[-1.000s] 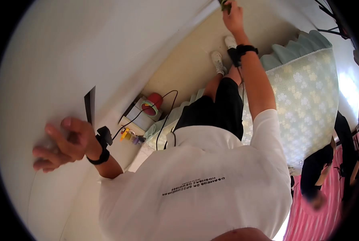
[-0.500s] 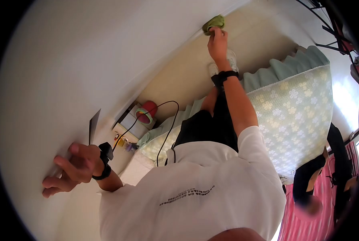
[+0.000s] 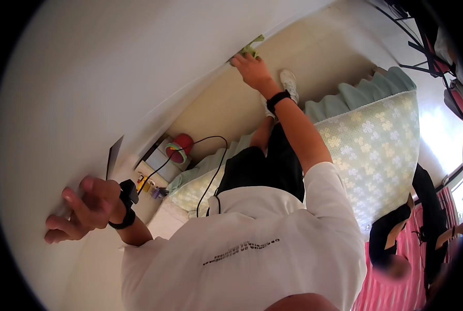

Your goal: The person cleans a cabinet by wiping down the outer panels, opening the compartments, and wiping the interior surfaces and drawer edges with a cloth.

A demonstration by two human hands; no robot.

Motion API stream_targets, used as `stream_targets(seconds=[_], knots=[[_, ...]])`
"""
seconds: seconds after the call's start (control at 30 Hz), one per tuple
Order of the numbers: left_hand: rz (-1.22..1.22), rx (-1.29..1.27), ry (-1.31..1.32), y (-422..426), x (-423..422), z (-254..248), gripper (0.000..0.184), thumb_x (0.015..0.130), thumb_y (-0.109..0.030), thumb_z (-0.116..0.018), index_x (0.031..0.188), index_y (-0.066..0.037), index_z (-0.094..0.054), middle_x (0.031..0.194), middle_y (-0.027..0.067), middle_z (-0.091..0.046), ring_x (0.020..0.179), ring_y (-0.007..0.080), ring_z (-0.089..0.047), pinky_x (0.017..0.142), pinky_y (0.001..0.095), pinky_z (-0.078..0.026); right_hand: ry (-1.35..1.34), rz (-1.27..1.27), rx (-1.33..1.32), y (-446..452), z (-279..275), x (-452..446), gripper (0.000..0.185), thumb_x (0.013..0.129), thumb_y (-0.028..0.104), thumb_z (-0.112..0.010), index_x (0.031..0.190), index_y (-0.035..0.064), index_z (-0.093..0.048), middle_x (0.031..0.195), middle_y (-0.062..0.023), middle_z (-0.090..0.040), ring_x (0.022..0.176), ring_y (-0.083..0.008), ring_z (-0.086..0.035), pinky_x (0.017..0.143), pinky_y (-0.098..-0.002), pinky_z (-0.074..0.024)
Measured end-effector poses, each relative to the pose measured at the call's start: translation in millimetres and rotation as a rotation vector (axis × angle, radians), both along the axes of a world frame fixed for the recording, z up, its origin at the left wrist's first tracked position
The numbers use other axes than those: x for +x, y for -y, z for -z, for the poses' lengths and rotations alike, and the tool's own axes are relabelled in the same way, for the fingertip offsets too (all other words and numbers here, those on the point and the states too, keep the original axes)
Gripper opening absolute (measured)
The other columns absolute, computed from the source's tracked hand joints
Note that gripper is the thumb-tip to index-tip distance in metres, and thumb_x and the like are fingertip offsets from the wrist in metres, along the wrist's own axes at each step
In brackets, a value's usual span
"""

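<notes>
My right hand (image 3: pixel 252 71) reaches out at the upper middle, fingers bent over a green cloth (image 3: pixel 251 51) at the lower edge of the white wall. Part of the cloth sticks out past the fingers; the rest is hidden beneath them. At the left, my left hand (image 3: pixel 86 210) is beside the white wall (image 3: pixel 86 93), with its fingers apart and slightly bent and nothing in them. Whether its fingertips touch the wall is hard to tell. Black straps circle both wrists.
A bed with a flowered cover (image 3: pixel 371 150) and green ruffle stands at the right. A red bin (image 3: pixel 180 147) and small bottles (image 3: pixel 151 186) are at the left of my legs, with a black cable (image 3: pixel 225 155) looping nearby. Another person (image 3: pixel 389 236) is by the pink curtain (image 3: pixel 392 290).
My right hand and the green cloth have moved left and down along the wall's lower edge. My left hand has shifted slightly and stays beside the wall.
</notes>
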State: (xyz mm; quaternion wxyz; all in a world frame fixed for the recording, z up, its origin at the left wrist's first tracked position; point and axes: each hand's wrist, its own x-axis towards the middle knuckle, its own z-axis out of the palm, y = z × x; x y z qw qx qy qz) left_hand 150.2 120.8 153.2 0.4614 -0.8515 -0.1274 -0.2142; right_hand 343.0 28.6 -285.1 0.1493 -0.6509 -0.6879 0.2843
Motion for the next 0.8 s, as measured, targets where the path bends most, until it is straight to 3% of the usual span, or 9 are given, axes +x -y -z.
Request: stream_targets(seconds=[0.13, 0.27, 0.4, 0.47, 0.5, 0.6, 0.67, 0.73, 0.8], knots=[[0.021, 0.002, -0.009, -3, 3, -1, 0.031, 0.093, -0.028, -0.06, 0.115, -0.008, -0.065, 0.148, 0.0176, -0.042, 0.148, 0.0362, -0.019, 0.118, 0.0503, -0.019, 0.199, 0.162, 0.028, 2, 30, 52, 0.041, 0.085, 0.006, -0.058, 0.124, 0.0136, -0.048, 0.139, -0.0027, -0.05, 0.132, -0.0312, -0.047, 0.097, -0.0515, -0.0473], [0.018, 0.003, -0.014, -4, 0, -2, 0.031, 0.093, -0.027, -0.06, 0.116, -0.008, -0.065, 0.149, 0.0175, -0.041, 0.148, 0.0358, -0.019, 0.117, 0.0498, -0.019, 0.292, 0.296, -0.049, -14, 17, 156, 0.041, 0.084, 0.009, -0.058, 0.123, 0.0103, -0.047, 0.139, -0.0058, -0.049, 0.128, -0.0323, -0.049, 0.1, -0.0483, -0.046], [0.028, 0.012, -0.013, -4, -2, -3, 0.029, 0.092, -0.027, -0.06, 0.114, -0.009, -0.066, 0.148, 0.017, -0.042, 0.148, 0.0357, -0.02, 0.117, 0.0489, -0.02, 0.305, 0.375, 0.097, -25, 33, 204, 0.044, 0.081, 0.01, -0.061, 0.122, 0.0053, -0.046, 0.137, -0.0099, -0.049, 0.124, -0.0347, -0.051, 0.1, -0.0438, -0.0457], [0.019, 0.007, -0.006, -3, -2, -2, 0.029, 0.092, -0.028, -0.06, 0.114, -0.009, -0.066, 0.148, 0.0168, -0.042, 0.148, 0.0357, -0.02, 0.117, 0.0488, -0.02, 0.135, 0.467, 0.152, -24, 41, 181, 0.051, 0.08, 0.016, -0.064, 0.125, 0.0045, -0.044, 0.139, -0.0128, -0.048, 0.119, -0.0367, -0.053, 0.098, -0.0445, -0.0473], [0.027, 0.014, 0.0, -6, -2, -2, 0.028, 0.092, -0.027, -0.06, 0.114, -0.009, -0.066, 0.148, 0.0167, -0.043, 0.147, 0.0363, -0.021, 0.116, 0.0493, -0.02, 0.107, 0.464, 0.044, -25, 33, 168, 0.052, 0.079, 0.019, -0.065, 0.125, 0.0053, -0.044, 0.14, -0.013, -0.047, 0.118, -0.0367, -0.054, 0.096, -0.0452, -0.0484], [0.011, -0.011, -0.001, -4, -7, -5, 0.027, 0.092, -0.025, -0.06, 0.115, -0.012, -0.066, 0.149, 0.0164, -0.04, 0.147, 0.0371, -0.022, 0.116, 0.051, -0.019, 0.004, 0.384, -0.188, -19, 3, 114, 0.054, 0.079, 0.027, -0.067, 0.125, 0.008, -0.045, 0.143, -0.0126, -0.046, 0.114, -0.0361, -0.057, 0.092, -0.0485, -0.0503], [-0.007, -0.021, -0.004, 1, -9, 0, 0.027, 0.092, -0.023, -0.06, 0.116, -0.013, -0.066, 0.151, 0.0162, -0.038, 0.147, 0.0372, -0.02, 0.115, 0.0521, -0.018, 0.009, 0.303, -0.151, -11, 2, 68, 0.055, 0.079, 0.03, -0.068, 0.126, 0.0087, -0.047, 0.145, -0.0109, -0.044, 0.115, -0.0344, -0.057, 0.095, -0.0488, -0.0487], [-0.088, -0.193, 0.122, 15, -12, 15, 0.031, 0.089, -0.015, -0.061, 0.12, -0.016, -0.063, 0.154, 0.016, -0.031, 0.148, 0.0361, -0.015, 0.114, 0.0541, -0.016, -0.087, 0.091, -0.301, -12, -25, 49, 0.054, 0.08, 0.026, -0.066, 0.128, 0.0088, -0.047, 0.147, -0.0098, -0.043, 0.119, -0.0328, -0.055, 0.101, -0.0469, -0.0456], [-0.037, -0.494, 0.282, 29, -29, 46, 0.038, 0.086, -0.007, -0.061, 0.123, -0.014, -0.059, 0.156, 0.0156, -0.025, 0.149, 0.0344, -0.007, 0.115, 0.0535, -0.014, -0.078, 0.067, -0.161, -4, 3, 45, 0.053, 0.08, 0.022, -0.065, 0.128, 0.0088, -0.047, 0.147, -0.0097, -0.044, 0.121, -0.0321, -0.054, 0.105, -0.0455, -0.0428]])
